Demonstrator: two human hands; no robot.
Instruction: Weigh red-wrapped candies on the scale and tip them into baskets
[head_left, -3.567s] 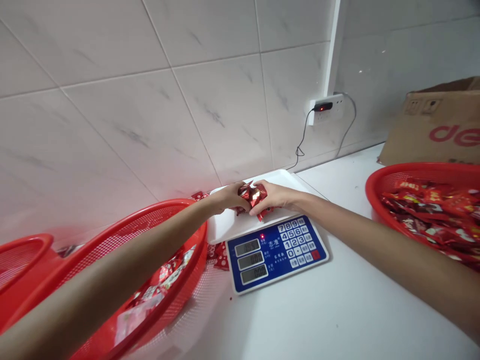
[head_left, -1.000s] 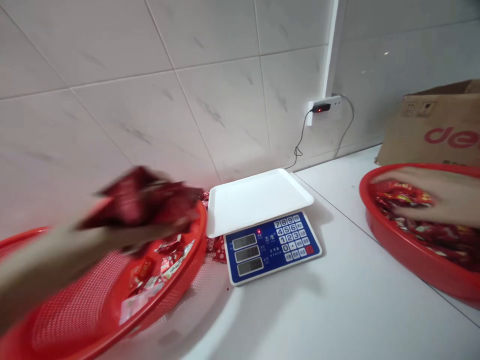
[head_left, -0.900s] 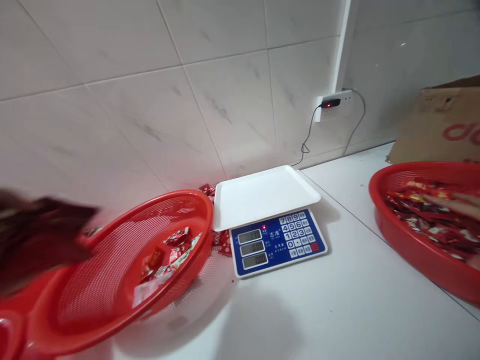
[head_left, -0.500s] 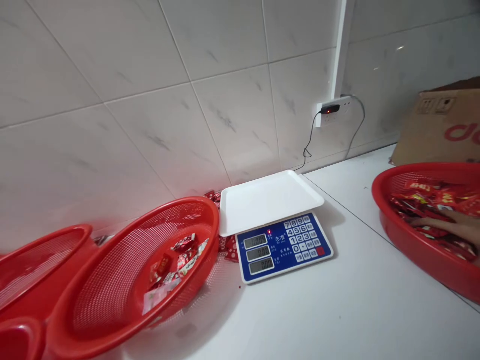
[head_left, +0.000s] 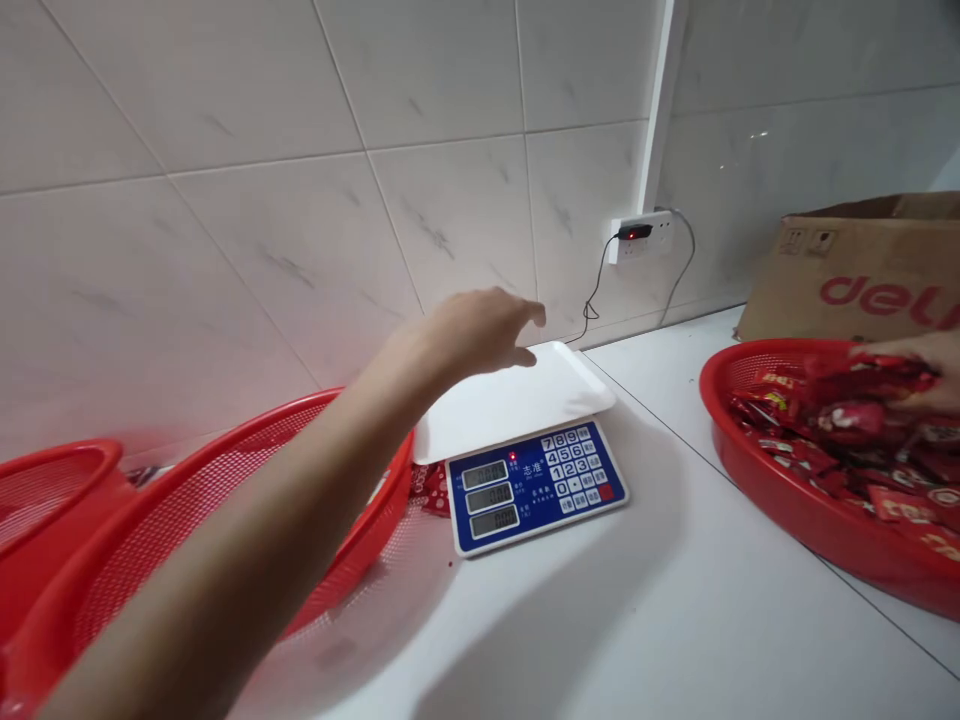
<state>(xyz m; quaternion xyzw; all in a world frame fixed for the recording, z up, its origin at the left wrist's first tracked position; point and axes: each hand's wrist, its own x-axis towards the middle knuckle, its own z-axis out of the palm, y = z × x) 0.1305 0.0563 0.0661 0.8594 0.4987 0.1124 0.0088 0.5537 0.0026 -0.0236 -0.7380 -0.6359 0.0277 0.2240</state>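
A white countertop [head_left: 675,620] meets a wall of pale marbled tiles [head_left: 225,200], with a plugged-in wall socket [head_left: 637,235] near the corner. A digital scale [head_left: 525,440] sits against the wall, its white tray bare. The left hand [head_left: 480,330] hovers above that tray, empty, fingers loosely spread. At the right edge, the right hand [head_left: 911,365], partly cut off, grips a bunch of red candy packets [head_left: 855,385] over a red basket [head_left: 780,490] full of them. Another red basket [head_left: 225,520] lies left, mostly hidden by the forearm. A cardboard box [head_left: 855,285] stands behind.
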